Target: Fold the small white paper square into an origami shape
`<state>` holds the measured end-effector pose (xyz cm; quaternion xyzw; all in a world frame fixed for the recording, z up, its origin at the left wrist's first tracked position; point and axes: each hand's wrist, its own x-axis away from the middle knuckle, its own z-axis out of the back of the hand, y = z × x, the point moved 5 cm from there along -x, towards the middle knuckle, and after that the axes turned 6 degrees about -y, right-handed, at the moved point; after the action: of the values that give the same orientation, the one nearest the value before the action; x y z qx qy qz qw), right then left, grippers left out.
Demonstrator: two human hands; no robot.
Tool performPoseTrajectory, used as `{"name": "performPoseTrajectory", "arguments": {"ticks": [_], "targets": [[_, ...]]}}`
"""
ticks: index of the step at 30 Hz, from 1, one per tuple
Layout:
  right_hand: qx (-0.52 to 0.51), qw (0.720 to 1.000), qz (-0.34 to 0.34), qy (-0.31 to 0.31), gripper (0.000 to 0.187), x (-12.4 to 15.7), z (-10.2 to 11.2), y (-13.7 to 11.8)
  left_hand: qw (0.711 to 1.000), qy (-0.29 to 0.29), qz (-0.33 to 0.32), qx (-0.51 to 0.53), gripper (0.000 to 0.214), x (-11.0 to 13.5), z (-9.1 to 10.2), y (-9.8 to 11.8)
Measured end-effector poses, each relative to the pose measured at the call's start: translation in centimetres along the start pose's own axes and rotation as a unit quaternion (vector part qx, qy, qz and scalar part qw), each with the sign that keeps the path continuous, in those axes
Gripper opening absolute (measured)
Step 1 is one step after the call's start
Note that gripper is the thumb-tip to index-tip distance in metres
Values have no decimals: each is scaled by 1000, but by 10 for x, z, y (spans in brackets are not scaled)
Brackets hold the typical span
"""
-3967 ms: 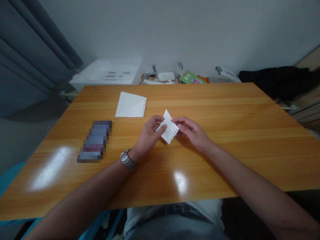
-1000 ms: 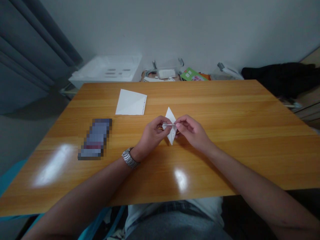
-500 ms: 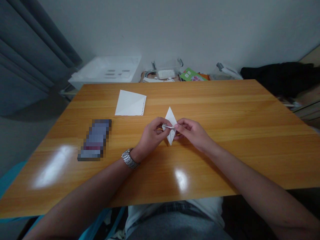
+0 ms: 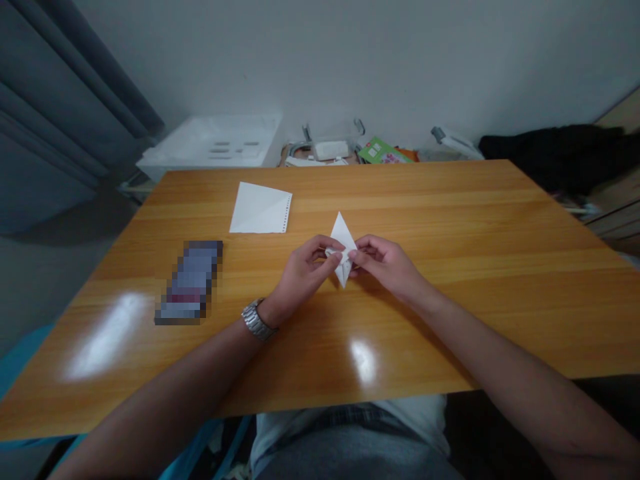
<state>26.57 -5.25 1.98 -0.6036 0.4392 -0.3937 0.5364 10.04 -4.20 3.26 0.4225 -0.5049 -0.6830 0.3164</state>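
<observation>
Between my hands is a small white folded paper (image 4: pixel 343 232), diamond-shaped, with one point away from me and one toward me. My left hand (image 4: pixel 309 268) grips its left side, thumb on top near the middle. On the right edge, my right hand (image 4: pixel 386 264) pinches the paper between thumb and fingers. Both hands are just above the table, and the fingertips under the paper are hidden. A metal watch is on my left wrist.
The wooden table (image 4: pixel 450 220) bears a white sheet (image 4: pixel 260 208) with a perforated edge and a blurred-out phone-like device (image 4: pixel 191 283) at left. Behind the far edge stand a white plastic tray (image 4: pixel 200 143), a green booklet (image 4: pixel 383 152) and dark cloth (image 4: pixel 555 157).
A flap that stood up across the paper's middle now lies flatter, with my left thumb pressed on it. The lower point has shifted slightly right. Both hands keep their hold.
</observation>
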Motion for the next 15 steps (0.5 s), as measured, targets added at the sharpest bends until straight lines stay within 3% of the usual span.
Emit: {"name": "performPoseTrajectory", "arguments": {"ticks": [15], "targets": [[3, 1000, 12, 10, 39, -1, 3, 4, 999, 8, 25, 29, 20, -1, -1, -7]]}}
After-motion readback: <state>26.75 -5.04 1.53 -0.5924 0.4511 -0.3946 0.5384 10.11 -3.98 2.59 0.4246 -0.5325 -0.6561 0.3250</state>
